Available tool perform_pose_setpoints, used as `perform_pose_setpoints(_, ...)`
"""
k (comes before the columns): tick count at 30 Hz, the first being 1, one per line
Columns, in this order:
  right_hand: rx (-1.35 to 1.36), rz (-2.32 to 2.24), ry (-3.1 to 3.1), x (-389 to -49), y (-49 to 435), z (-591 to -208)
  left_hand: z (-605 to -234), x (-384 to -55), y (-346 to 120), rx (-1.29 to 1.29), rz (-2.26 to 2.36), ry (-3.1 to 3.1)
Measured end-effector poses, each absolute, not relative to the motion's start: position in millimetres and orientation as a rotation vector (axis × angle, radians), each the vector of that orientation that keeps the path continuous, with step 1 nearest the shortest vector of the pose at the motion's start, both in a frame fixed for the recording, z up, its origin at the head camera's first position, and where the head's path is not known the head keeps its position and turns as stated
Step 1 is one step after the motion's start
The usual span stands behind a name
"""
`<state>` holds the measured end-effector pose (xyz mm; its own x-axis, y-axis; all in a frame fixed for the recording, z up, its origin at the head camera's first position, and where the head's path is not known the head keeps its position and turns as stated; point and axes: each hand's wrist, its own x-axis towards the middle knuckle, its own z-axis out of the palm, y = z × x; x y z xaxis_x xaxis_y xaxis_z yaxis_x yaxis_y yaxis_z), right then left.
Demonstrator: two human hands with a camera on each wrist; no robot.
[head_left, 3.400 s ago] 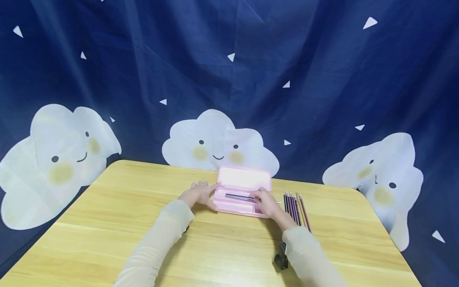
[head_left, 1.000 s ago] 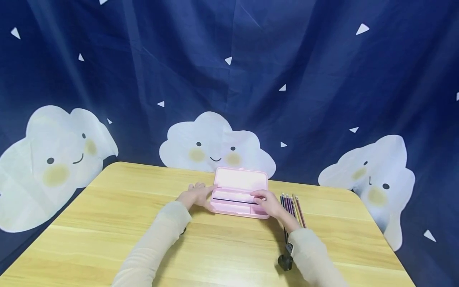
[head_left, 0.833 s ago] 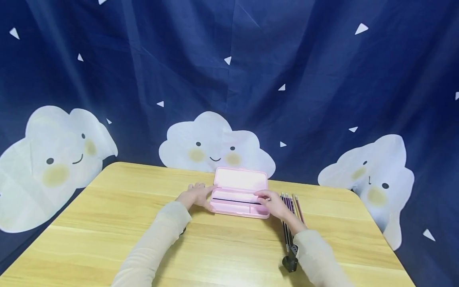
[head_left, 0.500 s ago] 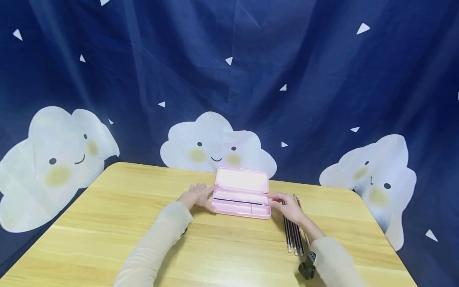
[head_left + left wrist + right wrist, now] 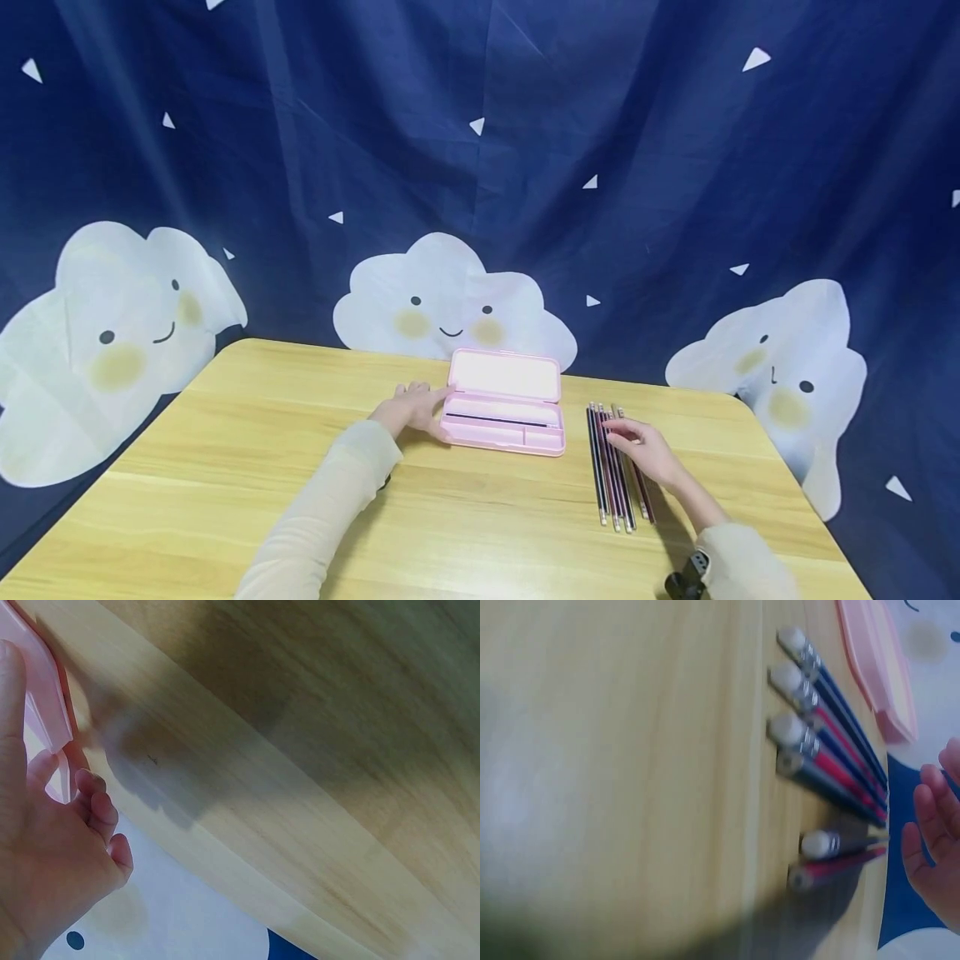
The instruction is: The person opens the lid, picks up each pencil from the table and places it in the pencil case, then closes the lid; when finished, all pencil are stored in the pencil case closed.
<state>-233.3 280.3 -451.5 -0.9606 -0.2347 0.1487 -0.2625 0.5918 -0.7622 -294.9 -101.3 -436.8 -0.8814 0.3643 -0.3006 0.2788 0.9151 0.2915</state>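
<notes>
A pink pencil case (image 5: 506,375) stands with its lid up on the table; one dark pencil (image 5: 491,419) lies lengthwise in its rear compartment. My left hand (image 5: 411,408) rests at the case's left end, thumb at the front corner, a finger by the hinge. In the left wrist view that thumb lies straight along the case's side. To the right of the case, my right hand (image 5: 651,454) hovers over a row of pencils (image 5: 596,471), thumb and fingers apart, nothing held. The right wrist view shows white eraser ends and relaxed fingers beyond the pencils (image 5: 847,782).
The front compartment of the case has a small divider (image 5: 525,436). Two pencils (image 5: 840,844) lie slightly apart from the others. A dark blue curtain (image 5: 480,167) with clouds hangs behind the wooden table (image 5: 450,533). A black wrist camera (image 5: 686,579) sits under the right sleeve.
The dark pencil my right hand held over the case now lies inside it. My right hand has moved right and toward me, to the pencil row. The left hand has stayed at the case.
</notes>
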Motion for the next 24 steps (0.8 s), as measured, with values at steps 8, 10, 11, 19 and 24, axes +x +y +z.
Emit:
perform_pose_setpoints(8, 0.161, 1.174, -2.841, -223.9, 295.6, -450.6, -436.2, -292.8, -101.1, 0.480, 0.341, 2.726)
perform_pose_setpoints(10, 0.133, 1.137, -2.862, -222.1, 298.3, -450.8, -436.0, -292.9, -101.2, 0.477, 0.340, 2.725)
perform_pose_setpoints(11, 0.121, 1.125, -2.872, -221.4, 299.6, -451.1, -435.8, -293.0, -101.4, 0.475, 0.341, 2.725)
perform_pose_setpoints(19, 0.118, 1.043, -2.990, -218.9, 304.6, -456.5, -438.1, -295.3, -101.8, 0.486, 0.315, 2.736)
perform_pose_setpoints(24, 0.133, 0.993, -2.999, -218.7, 307.1, -458.4, -444.6, -300.4, -102.3, 0.478, 0.304, 2.737)
